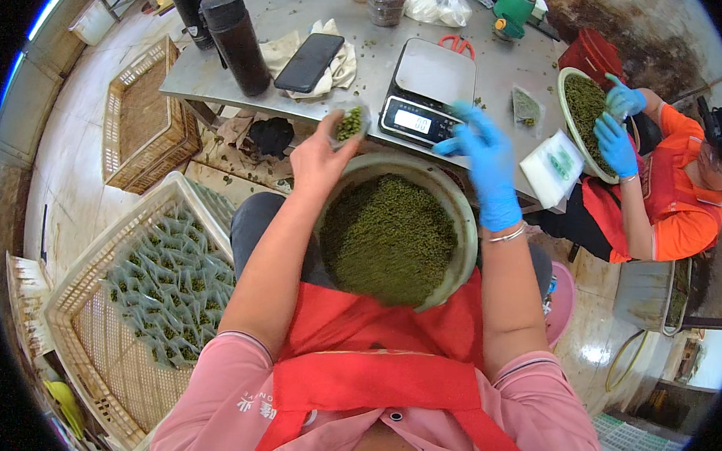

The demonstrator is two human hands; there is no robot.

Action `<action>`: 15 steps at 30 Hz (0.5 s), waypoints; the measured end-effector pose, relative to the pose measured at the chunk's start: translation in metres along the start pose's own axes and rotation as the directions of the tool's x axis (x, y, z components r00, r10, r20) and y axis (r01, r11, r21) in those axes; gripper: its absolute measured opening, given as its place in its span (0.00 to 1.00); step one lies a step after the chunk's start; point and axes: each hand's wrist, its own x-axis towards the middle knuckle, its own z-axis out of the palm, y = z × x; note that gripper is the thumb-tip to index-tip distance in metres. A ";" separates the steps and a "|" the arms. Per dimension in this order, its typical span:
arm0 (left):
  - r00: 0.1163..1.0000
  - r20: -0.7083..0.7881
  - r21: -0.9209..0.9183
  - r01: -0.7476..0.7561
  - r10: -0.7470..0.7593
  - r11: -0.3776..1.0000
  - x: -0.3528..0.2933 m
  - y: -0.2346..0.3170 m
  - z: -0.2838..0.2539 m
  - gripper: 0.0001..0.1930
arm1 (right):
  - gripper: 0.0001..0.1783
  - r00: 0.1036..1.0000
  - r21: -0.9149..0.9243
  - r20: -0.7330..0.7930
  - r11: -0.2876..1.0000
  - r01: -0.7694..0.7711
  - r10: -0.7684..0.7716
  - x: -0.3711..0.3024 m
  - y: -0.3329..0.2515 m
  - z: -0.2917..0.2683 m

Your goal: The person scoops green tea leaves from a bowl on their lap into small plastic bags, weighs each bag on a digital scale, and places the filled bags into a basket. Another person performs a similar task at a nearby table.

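My bare left hand [324, 153] is closed on a small clear plastic bag [352, 124] with green peppercorn-like grains in it, held at the table's near edge. My right hand [489, 163], in a blue glove, hovers by the lower right corner of the digital scale [421, 118]. Its fingers are apart and slightly blurred, and I see nothing in them. Between my forearms, a round basin [462, 232] full of the same green grains rests at my lap. The white weighing plate of the scale carries no bag.
Several filled bags [171, 284] lie in a plastic crate [84, 291] at left. A phone [309, 63] on a cloth and dark bottles [236, 40] stand on the metal table [354, 6]. At right, a gloved co-worker [670, 178] handles another basin [568, 114] beside white bags [552, 167].
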 end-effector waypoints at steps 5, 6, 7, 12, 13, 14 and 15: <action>0.962 0.090 -0.134 0.268 -0.258 0.954 0.005 -0.002 -0.005 0.34 | 0.35 0.891 0.078 -0.432 0.990 -0.120 0.142 0.068 0.075 -0.115; 0.969 0.077 -0.101 0.243 -0.236 0.965 0.005 -0.003 -0.006 0.36 | 0.35 0.902 0.134 -0.400 0.984 -0.116 0.160 0.085 0.083 -0.130; 0.974 0.066 -0.062 0.219 -0.215 0.974 0.006 -0.001 -0.006 0.37 | 0.26 0.891 0.150 -0.432 0.985 -0.080 0.138 0.102 0.095 -0.145; 0.985 0.059 -0.099 0.166 -0.160 0.981 0.002 -0.011 -0.013 0.39 | 0.12 0.888 0.353 -0.439 0.935 0.034 0.133 0.115 0.073 -0.128; 0.987 0.056 -0.151 0.159 -0.152 0.976 0.001 -0.012 -0.014 0.37 | 0.14 0.907 0.257 -0.419 0.963 0.077 0.040 0.098 0.050 -0.096; 0.988 0.057 -0.204 0.151 -0.143 0.967 -0.002 -0.013 -0.014 0.34 | 0.15 0.918 0.159 -0.392 0.979 0.124 -0.052 0.082 0.036 -0.068; 0.975 0.107 -0.404 0.223 -0.196 0.887 -0.006 -0.018 -0.014 0.32 | 0.16 0.939 0.151 -0.336 0.980 0.129 -0.072 0.072 0.026 -0.042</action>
